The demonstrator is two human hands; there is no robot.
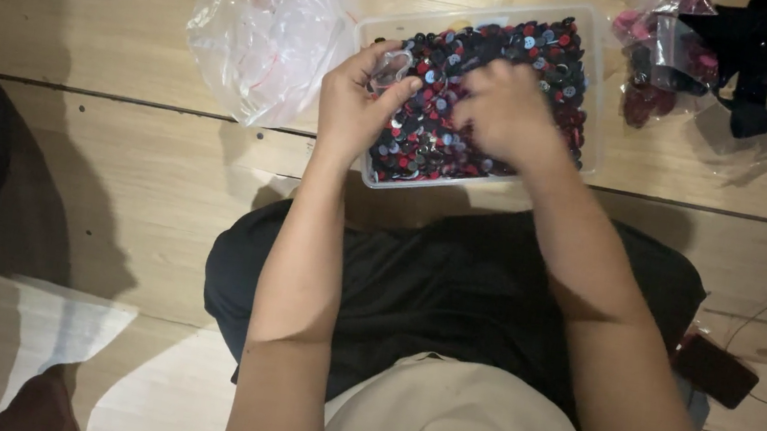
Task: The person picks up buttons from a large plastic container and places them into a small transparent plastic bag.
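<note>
Sitting on wood floor, empty clear bag (265, 27) at far L | our L hand (360, 94) pinched on small clear bag (391, 66), mouth over box to catch pcs | clear box (593, 36) of dark/red buttons (543, 54) in front of lap | R hand (506, 113) curled down in buttons, grip can't tell | filled bags (661, 59) far R.

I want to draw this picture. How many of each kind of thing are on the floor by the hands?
Clear box of tiny red and black pieces, too many to count: 1
Clear bags: 3, a big one, a small one in the left hand, one with pink bits
Black cloth: 1
Phone: 1
Total: 6
</note>
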